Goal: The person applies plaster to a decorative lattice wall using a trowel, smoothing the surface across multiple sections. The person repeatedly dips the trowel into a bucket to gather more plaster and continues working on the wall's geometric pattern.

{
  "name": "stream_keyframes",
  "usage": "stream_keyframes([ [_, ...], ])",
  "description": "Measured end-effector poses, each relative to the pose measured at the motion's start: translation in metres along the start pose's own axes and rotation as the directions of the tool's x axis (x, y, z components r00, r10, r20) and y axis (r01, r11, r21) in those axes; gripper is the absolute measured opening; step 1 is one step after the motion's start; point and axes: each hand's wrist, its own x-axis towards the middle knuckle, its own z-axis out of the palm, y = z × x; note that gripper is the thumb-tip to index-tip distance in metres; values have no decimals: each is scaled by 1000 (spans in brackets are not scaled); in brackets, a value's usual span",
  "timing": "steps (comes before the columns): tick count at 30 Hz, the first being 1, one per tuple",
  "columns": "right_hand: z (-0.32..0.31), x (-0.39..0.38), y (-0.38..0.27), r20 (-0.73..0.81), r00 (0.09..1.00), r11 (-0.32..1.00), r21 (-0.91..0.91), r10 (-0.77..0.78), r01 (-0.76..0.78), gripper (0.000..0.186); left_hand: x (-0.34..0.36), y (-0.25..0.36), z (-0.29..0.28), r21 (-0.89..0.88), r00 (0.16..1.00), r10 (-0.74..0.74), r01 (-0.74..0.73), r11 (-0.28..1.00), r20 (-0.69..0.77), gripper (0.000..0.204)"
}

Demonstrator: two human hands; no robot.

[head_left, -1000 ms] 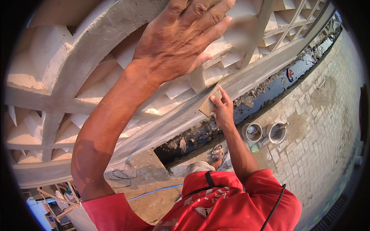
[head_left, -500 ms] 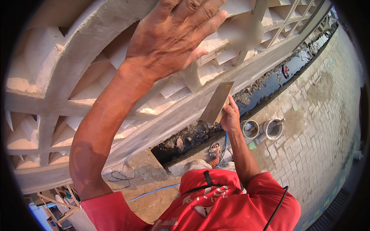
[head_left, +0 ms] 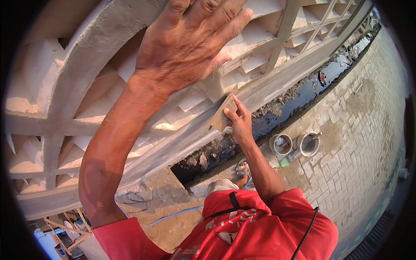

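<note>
My left hand [head_left: 186, 47] is open, fingers spread, held up over the pale concrete lattice wall [head_left: 60, 104]; its fingertips run out of the top of the picture. Whether the palm presses on the concrete cannot be seen. Lower and to the right, my right hand [head_left: 239, 119] grips a rectangular plastering float [head_left: 222, 113], thumb and fingers along its back. The float is tilted against or very close to the smooth ledge [head_left: 190, 133] at the foot of the lattice. Its working face is turned away, toward the ledge.
A drainage ditch [head_left: 277, 121] with dark water and rubble runs along the wall. Two round buckets, one with a dark mix [head_left: 282, 144] and one with a tool in it [head_left: 308, 144], stand on the brick paving [head_left: 342, 173]. A blue hose [head_left: 173, 215] lies near my feet.
My right hand has moved left and up with the float, bringing it from above the ditch to the ledge and turning its face toward the wall. My left hand has barely shifted.
</note>
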Motion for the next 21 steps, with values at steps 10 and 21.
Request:
stream_keyframes([
  [10, -39, -32, -10, 51, 999, 962, 273, 18, -31, 57, 3, 3, -16, -60, 990, -51, 60, 996, 135, 56],
  [21, -46, 27, -30, -67, 993, 987, 125, -94, 102, 61, 6, 5, -20, -106, 985, -86, 102, 989, 151, 58],
])
